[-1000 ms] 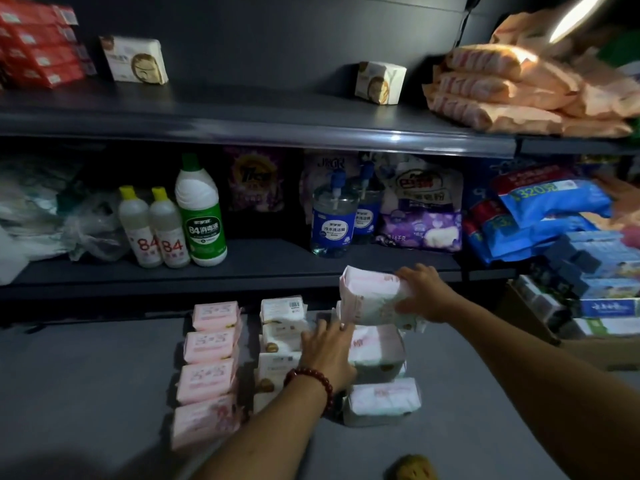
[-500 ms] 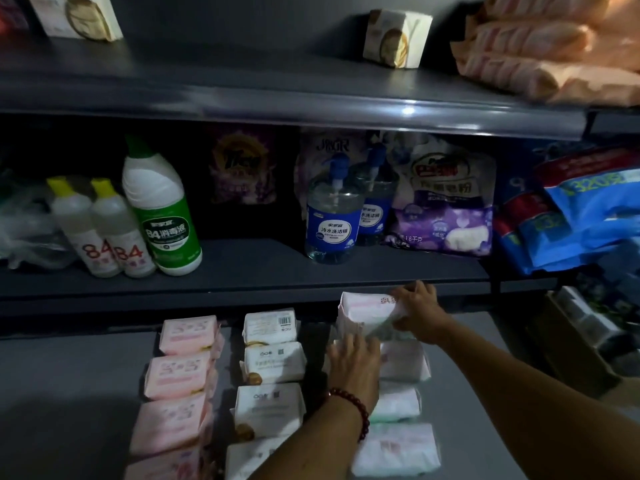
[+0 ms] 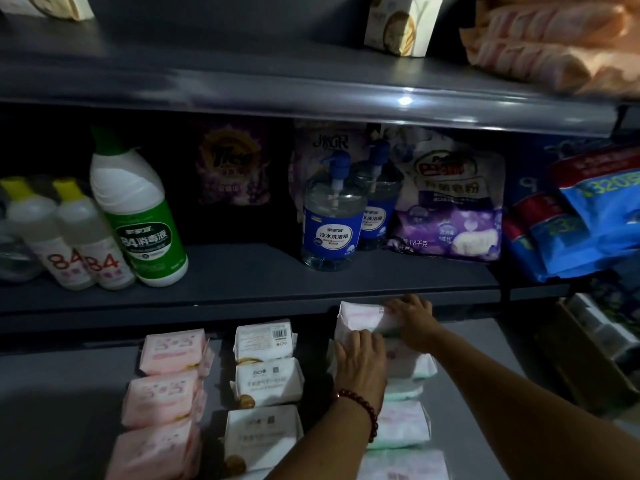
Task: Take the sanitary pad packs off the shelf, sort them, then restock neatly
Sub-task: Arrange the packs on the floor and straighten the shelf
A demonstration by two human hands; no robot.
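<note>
Three rows of sanitary pad packs lie on the grey bottom shelf: pink packs on the left, white packs in the middle, white-and-green packs on the right. At the back of the right row stands a white pack with pink print. My right hand grips its right end. My left hand, with a red bead bracelet at the wrist, rests with fingers curled over its front edge.
The middle shelf holds 84 disinfectant bottles, pump bottles of dish soap, purple detergent bags and blue bags. Orange packs and a white box sit on the top shelf. A cardboard box stands at right.
My right hand carried the white pack down and back to the far end of the right row. My left hand slid forward from the front packs onto it. The view moved closer.
</note>
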